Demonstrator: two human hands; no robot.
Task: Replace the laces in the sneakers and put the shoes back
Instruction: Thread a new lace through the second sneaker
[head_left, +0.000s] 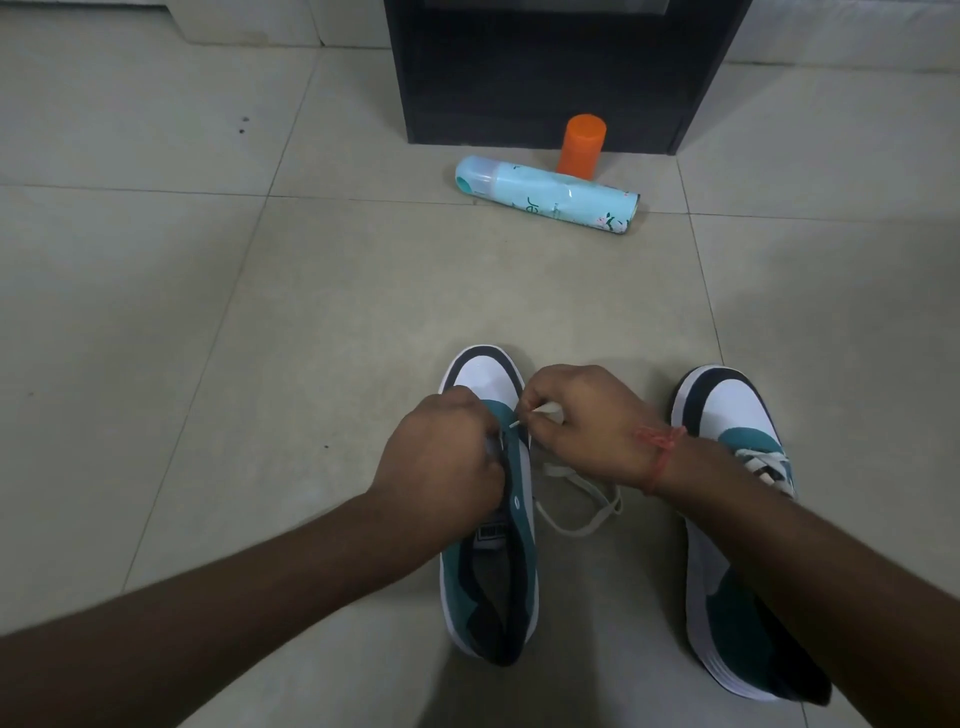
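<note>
Threading: lace (582, 499) tip pinched by right hand (587, 421); sneaker (493, 519) eyelet flap gripped by left hand (441, 467). Risk: tip missing eyelet if flap shifts.

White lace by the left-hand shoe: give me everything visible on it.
The white lace is flat and looks like woven fabric. Its tip is pinched by the right hand and pointed at the eyelet edge of the teal, white and navy sneaker, which the left hand grips. The rest trails slack in a loose loop on the tiled floor between the two shoes. How far it is threaded cannot be told.
</note>
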